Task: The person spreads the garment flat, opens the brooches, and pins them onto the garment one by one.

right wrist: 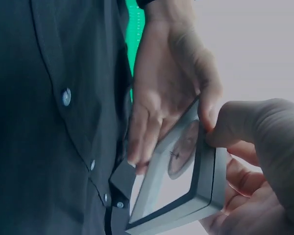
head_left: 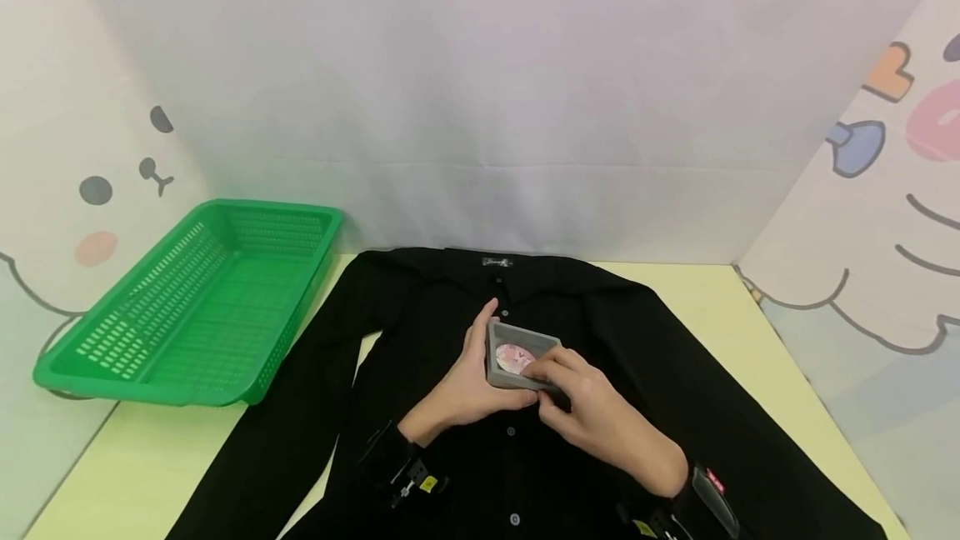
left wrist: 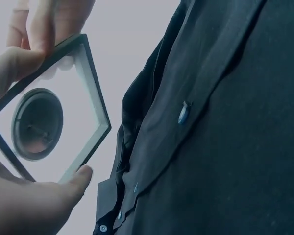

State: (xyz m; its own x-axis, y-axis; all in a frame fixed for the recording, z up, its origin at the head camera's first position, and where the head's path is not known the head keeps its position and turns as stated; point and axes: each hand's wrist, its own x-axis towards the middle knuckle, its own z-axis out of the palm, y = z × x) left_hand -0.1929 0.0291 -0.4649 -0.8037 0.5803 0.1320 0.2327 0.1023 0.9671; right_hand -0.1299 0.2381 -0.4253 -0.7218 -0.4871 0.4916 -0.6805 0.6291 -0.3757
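Observation:
Both hands hold a grey square display frame [head_left: 492, 372] with a clear centre above a black shirt [head_left: 450, 332]. Inside it sits a round pink badge [head_left: 514, 358]; its darker back with a pin-like bar shows in the left wrist view. My left hand [head_left: 468, 382] grips the frame, fingers along the left side and thumb along the near edge. My right hand [head_left: 600, 415] pinches the frame's near right part, its fingers over the front and thumb at the edge. Right fingertips hide part of the frame in the head view.
A green plastic basket [head_left: 294, 373] stands at the left, beside the shirt's sleeve. The buttoned shirt lies spread over the pale yellow table [head_left: 690, 282]. A white cloth backdrop [head_left: 487, 107] rises behind, with cartoon-printed panels [head_left: 885, 257] at the sides.

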